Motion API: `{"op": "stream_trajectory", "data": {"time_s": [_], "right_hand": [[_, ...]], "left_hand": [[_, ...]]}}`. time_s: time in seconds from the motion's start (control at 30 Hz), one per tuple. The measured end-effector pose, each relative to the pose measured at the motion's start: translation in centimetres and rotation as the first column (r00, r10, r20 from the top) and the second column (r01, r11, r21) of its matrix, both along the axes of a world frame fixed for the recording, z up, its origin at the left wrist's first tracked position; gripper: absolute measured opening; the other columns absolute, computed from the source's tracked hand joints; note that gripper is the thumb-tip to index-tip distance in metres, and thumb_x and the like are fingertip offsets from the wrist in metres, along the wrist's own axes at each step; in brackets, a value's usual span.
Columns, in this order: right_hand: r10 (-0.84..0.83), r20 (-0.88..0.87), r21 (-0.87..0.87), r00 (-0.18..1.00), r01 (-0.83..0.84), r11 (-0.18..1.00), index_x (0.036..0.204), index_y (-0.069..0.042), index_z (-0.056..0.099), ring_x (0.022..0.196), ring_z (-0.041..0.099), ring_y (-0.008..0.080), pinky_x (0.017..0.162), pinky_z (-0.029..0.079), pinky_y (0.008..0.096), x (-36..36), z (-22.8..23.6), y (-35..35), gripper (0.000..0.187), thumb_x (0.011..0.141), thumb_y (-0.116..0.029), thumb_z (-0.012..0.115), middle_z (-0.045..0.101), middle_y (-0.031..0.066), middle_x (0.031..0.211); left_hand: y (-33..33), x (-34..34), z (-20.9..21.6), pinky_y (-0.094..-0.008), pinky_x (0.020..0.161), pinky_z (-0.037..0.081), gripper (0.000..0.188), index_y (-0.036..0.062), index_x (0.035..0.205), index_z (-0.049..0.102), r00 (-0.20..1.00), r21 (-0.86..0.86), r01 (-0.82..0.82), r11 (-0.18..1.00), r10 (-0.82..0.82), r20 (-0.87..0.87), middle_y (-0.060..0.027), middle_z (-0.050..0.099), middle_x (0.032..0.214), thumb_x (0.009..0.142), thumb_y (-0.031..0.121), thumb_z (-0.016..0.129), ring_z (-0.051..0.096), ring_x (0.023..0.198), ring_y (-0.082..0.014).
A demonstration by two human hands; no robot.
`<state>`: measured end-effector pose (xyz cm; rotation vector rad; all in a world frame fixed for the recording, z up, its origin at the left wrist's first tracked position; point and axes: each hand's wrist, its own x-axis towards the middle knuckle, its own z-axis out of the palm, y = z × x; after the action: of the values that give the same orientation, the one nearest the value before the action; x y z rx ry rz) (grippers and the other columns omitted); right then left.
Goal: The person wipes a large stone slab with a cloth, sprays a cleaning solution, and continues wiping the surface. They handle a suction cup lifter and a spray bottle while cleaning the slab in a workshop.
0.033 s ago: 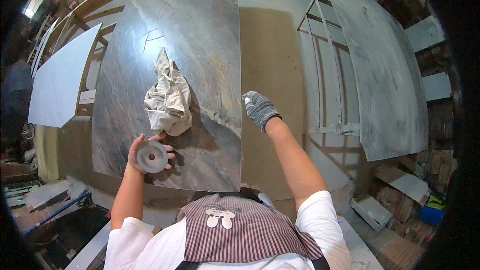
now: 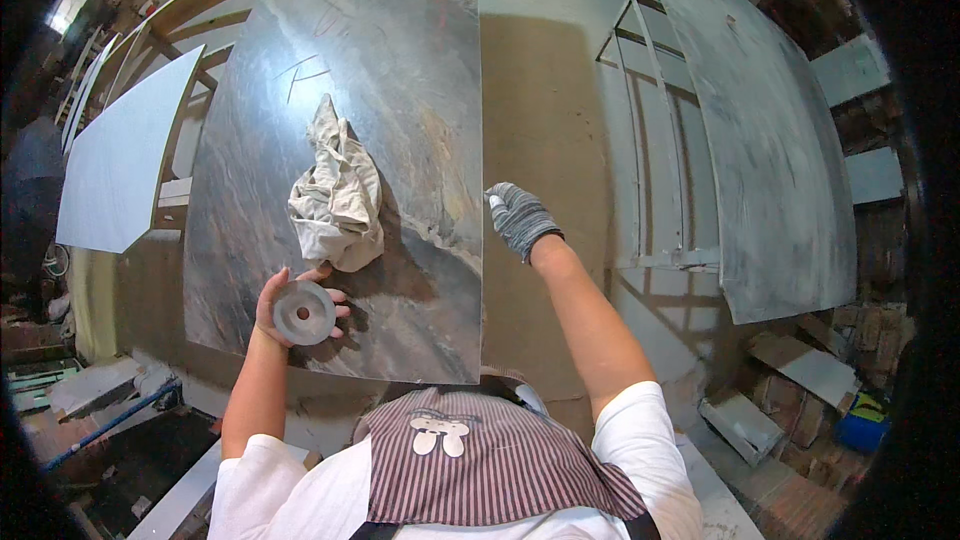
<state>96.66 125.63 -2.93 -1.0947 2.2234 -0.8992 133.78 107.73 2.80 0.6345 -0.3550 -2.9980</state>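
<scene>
A round grey grinding disc (image 2: 318, 313) with a hole in its middle rests in my bare left hand (image 2: 272, 308). The fingers curve round behind it and their tips show past its right rim. Beneath lies a large polished stone slab (image 2: 430, 70), dark grey with brown veins. A crumpled off-white cloth (image 2: 340, 195) lies on the slab just beyond my left hand. My right hand (image 2: 524, 222), in a grey knitted glove, is closed at the slab's right edge, fingers pressed together; their tips are partly hidden.
To the right a second grey slab (image 2: 770, 160) lies on a metal frame (image 2: 665, 110). At the left is a pale panel (image 2: 125, 160) on a wooden rack. Stone offcuts (image 2: 800, 365) and a blue container (image 2: 862, 427) lie at the lower right. A blue pole (image 2: 110, 427) lies lower left.
</scene>
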Motion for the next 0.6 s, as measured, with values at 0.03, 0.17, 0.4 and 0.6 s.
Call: {"op": "stream_trajectory", "data": {"time_s": [0.03,0.17,0.4,0.6], "right_hand": [[0.017,0.002,0.035,1.000,-0.017,0.999,0.108,-0.004,0.060,0.102,0.058,0.0415,0.086,0.047,0.0444,0.1,1.1,-0.2,0.025,0.094,-0.022,0.048,0.062,0.0235,0.108],[0.063,-0.011,0.148,0.998,-0.061,0.987,0.106,-0.004,0.059,0.103,0.057,0.0419,0.086,0.047,0.0448,0.2,3.7,-0.8,0.026,0.094,-0.023,0.046,0.062,0.0234,0.107],[0.091,-0.059,0.266,0.994,-0.072,0.961,0.099,-0.003,0.058,0.100,0.056,0.0443,0.084,0.047,0.0478,0.5,5.8,-1.1,0.030,0.095,-0.027,0.041,0.061,0.0244,0.105],[0.226,-0.151,0.264,0.963,-0.181,0.948,0.098,-0.003,0.058,0.098,0.058,0.0437,0.083,0.047,0.0482,0.3,5.0,-1.0,0.028,0.094,-0.026,0.042,0.062,0.0243,0.104]], "left_hand": [[0.0,0.1,0.1,-0.0699,0.078,0.047,0.061,0.0059,0.133,0.048,1.000,-0.011,-0.018,1.000,0.018,0.016,-0.0344,0.055,0.118,0.092,0.051,0.044,0.054,0.108,-0.0530],[0.4,0.1,0.4,-0.0695,0.078,0.047,0.061,0.0062,0.133,0.048,0.999,-0.013,-0.054,0.998,0.054,0.004,-0.0337,0.055,0.117,0.092,0.051,0.044,0.055,0.108,-0.0522],[0.7,0.0,0.7,-0.0687,0.077,0.048,0.060,0.0045,0.132,0.048,0.991,-0.056,-0.129,0.990,0.130,0.018,-0.0334,0.055,0.118,0.092,0.050,0.046,0.056,0.107,-0.0507],[0.6,0.5,0.5,-0.0696,0.075,0.048,0.059,0.0046,0.128,0.051,0.987,-0.065,-0.154,0.986,0.156,0.042,-0.0327,0.054,0.119,0.091,0.050,0.047,0.055,0.108,-0.0517]]}}
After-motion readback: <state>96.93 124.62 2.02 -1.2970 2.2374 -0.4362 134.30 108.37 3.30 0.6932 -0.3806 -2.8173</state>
